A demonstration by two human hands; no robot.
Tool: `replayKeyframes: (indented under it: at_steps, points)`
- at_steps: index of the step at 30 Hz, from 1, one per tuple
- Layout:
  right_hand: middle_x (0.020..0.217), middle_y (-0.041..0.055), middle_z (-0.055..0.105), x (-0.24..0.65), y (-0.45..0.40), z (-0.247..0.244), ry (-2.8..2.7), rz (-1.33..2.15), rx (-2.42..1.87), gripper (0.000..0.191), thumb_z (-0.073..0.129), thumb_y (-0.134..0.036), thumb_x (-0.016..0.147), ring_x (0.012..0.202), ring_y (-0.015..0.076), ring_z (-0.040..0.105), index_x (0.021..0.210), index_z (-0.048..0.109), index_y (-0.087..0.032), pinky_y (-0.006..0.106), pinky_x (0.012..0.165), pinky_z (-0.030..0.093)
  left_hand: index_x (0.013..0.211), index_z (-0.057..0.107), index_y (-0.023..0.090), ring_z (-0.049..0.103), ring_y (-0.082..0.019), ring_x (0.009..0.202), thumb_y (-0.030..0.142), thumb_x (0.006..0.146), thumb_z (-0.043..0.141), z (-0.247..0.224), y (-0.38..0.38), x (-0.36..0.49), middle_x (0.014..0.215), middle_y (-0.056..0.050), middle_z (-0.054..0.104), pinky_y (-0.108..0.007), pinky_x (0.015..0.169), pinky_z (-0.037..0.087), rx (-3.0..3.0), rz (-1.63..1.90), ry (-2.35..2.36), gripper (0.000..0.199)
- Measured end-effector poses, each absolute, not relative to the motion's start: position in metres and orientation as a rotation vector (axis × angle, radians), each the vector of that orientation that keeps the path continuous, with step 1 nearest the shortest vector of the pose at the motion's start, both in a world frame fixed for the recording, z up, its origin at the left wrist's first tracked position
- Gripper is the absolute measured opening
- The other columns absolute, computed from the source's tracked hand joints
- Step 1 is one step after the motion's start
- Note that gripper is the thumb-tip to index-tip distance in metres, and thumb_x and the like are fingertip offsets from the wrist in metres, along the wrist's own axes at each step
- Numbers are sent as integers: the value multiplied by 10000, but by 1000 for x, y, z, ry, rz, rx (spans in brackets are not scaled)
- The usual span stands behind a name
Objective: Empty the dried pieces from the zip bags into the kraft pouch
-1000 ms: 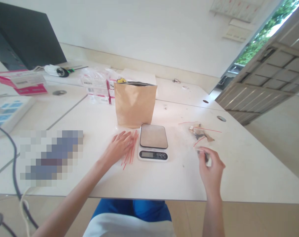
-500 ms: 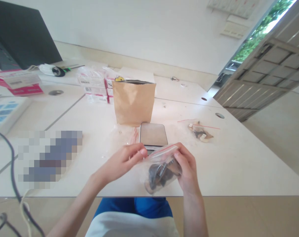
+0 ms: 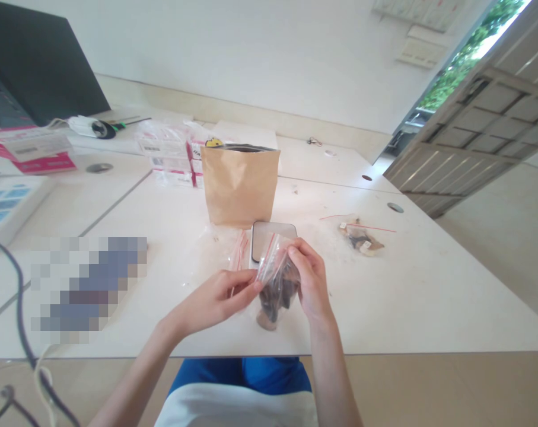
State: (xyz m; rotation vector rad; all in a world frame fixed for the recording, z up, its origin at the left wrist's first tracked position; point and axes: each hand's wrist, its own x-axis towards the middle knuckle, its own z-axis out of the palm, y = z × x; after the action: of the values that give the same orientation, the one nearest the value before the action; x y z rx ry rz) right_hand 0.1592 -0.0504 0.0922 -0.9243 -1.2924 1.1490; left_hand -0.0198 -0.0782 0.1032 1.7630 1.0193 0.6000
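Note:
A clear zip bag (image 3: 277, 290) with dark brown pieces inside hangs between my two hands near the table's front edge. My left hand (image 3: 228, 296) pinches its zip edge on the left side. The upper right corner of the bag is gripped by my right hand (image 3: 311, 273). Behind the bag, partly covered by it, lies a small scale (image 3: 269, 233) with a flat metal plate. An upright brown paper bag (image 3: 242, 184) stands just beyond the scale, its top open. Flat clear bags with red strips (image 3: 238, 252) lie left of the scale.
Another clear bag of brown pieces (image 3: 362, 238) lies at the right. Pink and white boxes (image 3: 171, 160) stand behind the paper bag on the left. A blurred-out object (image 3: 95, 284) and a dark cable (image 3: 22, 308) are at the left, with a black computer case (image 3: 46, 59) behind.
My right hand has moved left and slightly up with the zip bag, which now hangs more steeply and covers part of the scale. My left hand now pinches the bag's edge.

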Motion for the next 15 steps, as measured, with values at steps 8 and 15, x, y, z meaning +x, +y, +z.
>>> replayKeyframes:
  at_steps: [8,15]
  points:
    - [765,-16,454,143,-59,87,-1470,514,-1152,121,497,-311,898,692,129,438,835,460,-214,270,676,392,571,364,201,303,-81,454,483,897,415,100,-81,1,494,58,334,-219,440,271,1429,1043,1116,434]
    - [601,-45,404,137,-68,93,-1751,967,-1063,326,409,-384,936,556,103,387,661,376,-211,243,538,318,611,411,196,279,-81,471,578,852,445,97,-77,14,518,67,298,-205,427,268,1290,1197,1197,452]
